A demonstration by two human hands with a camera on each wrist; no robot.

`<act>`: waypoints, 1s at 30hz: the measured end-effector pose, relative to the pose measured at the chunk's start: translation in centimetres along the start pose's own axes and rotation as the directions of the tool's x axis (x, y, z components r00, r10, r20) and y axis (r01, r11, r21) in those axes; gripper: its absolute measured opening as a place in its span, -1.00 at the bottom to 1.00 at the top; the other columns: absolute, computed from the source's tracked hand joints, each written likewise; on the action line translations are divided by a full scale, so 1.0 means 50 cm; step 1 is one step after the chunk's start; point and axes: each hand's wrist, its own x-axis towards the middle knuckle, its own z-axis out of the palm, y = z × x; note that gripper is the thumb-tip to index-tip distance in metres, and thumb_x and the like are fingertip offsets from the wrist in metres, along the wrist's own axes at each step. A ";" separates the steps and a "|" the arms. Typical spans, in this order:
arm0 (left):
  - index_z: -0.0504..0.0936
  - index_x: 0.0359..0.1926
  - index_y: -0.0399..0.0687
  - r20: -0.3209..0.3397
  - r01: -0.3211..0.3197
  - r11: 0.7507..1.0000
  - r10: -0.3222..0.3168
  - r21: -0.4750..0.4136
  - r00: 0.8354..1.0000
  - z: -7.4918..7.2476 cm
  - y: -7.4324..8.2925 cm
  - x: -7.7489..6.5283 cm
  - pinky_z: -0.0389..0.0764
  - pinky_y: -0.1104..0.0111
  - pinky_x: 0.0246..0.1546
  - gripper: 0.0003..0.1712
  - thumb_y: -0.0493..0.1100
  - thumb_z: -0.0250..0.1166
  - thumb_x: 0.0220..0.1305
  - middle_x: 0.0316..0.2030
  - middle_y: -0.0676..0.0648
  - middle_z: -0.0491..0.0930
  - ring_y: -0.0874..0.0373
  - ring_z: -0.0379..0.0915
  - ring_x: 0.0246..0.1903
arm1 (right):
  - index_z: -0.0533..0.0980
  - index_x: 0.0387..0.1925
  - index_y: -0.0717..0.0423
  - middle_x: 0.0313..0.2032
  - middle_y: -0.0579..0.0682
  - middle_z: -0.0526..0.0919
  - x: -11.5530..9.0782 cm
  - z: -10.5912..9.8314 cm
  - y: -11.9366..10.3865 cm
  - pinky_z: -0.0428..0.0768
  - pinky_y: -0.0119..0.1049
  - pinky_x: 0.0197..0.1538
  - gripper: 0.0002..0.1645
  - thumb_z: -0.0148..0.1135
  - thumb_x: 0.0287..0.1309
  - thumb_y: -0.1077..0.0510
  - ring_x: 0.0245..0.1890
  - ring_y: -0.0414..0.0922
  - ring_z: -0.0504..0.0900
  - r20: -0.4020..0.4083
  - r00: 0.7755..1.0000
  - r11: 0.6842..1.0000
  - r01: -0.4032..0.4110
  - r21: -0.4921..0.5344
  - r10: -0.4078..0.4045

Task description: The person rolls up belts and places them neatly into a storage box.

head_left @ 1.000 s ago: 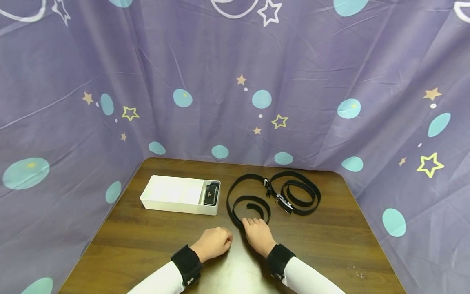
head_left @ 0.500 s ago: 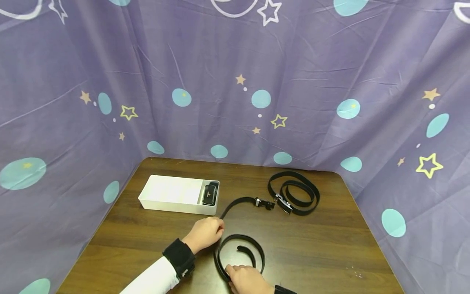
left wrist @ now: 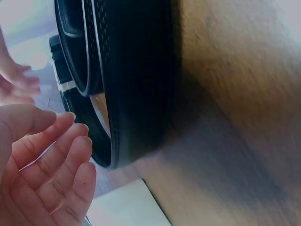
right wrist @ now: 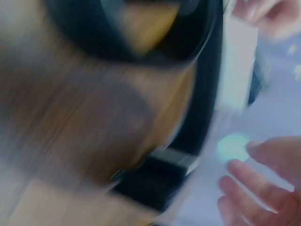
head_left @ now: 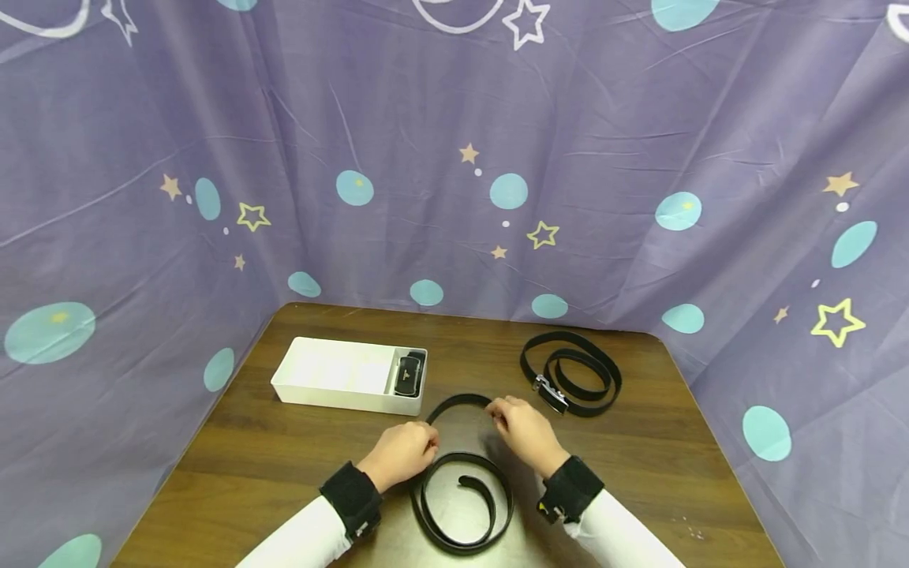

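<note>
A black belt (head_left: 465,457) lies on the table between my hands, its tail wound in a loose coil standing on edge. From the coil the strap arcs forward past my left hand (head_left: 400,454) toward my right hand (head_left: 529,432), which hides the buckle end in the head view. The left wrist view has the left fingers (left wrist: 80,181) loosely bent beside the strap, with nothing between them and the thumb. In the right wrist view, the belt's buckle end (right wrist: 153,181) stands near my right fingers (right wrist: 240,197), which are apart from it.
Farther right lies a second coiled black belt (head_left: 615,383) with a silver-edged buckle (head_left: 551,394). A white box (head_left: 348,400) stands back left, with a shiny black item (head_left: 408,376) in its right compartment. A patterned purple curtain (head_left: 454,102) surrounds the table's far sides.
The belt coil has come nearer to me, away from the second belt. My right hand has left the coil for the buckle end; my left hand has moved slightly forward and left.
</note>
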 end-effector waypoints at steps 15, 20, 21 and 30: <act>0.56 -0.43 0.23 0.169 -0.254 0.963 0.236 0.091 0.957 0.061 0.099 0.027 0.43 0.47 -0.56 -0.85 -0.05 0.42 0.06 -0.46 0.26 0.51 0.39 0.47 -0.49 | 0.61 -0.32 0.01 -0.38 -0.10 0.57 -0.040 0.046 0.104 0.56 -0.28 -0.41 -0.77 0.42 -0.07 0.31 -0.43 -0.16 0.63 -0.036 0.999 0.999 0.025 -0.028 -0.026; 0.47 -0.59 0.20 0.152 -0.238 0.963 0.219 0.127 0.964 0.068 0.086 0.049 0.38 0.47 -0.60 -0.73 -0.04 0.43 0.06 -0.60 0.28 0.43 0.41 0.37 -0.57 | 0.45 -0.47 0.02 -0.50 -0.15 0.42 -0.090 0.022 0.103 0.37 -0.43 -0.62 -0.74 0.38 -0.14 0.32 -0.63 -0.29 0.44 0.019 0.995 0.984 0.104 -0.147 -0.102; 0.47 -0.60 0.19 0.148 -0.236 0.963 0.216 0.132 0.965 0.067 0.082 0.054 0.39 0.47 -0.60 -0.72 -0.03 0.43 0.06 -0.60 0.27 0.43 0.42 0.37 -0.57 | 0.42 -0.47 0.02 -0.51 -0.15 0.40 -0.103 0.017 0.101 0.33 -0.44 -0.64 -0.72 0.38 -0.15 0.32 -0.65 -0.30 0.40 0.037 0.993 0.979 0.117 -0.164 -0.113; 0.50 -0.58 0.14 0.169 -0.177 0.977 0.155 0.121 0.973 0.065 0.053 0.102 0.40 0.42 -0.61 -0.75 -0.06 0.41 0.07 -0.61 0.21 0.49 0.34 0.40 -0.59 | 0.43 -0.43 0.07 -0.58 -0.13 0.46 -0.184 -0.023 0.028 0.32 -0.39 -0.69 -0.73 0.37 -0.21 0.23 -0.69 -0.31 0.41 0.250 0.954 0.966 0.209 -0.153 -0.166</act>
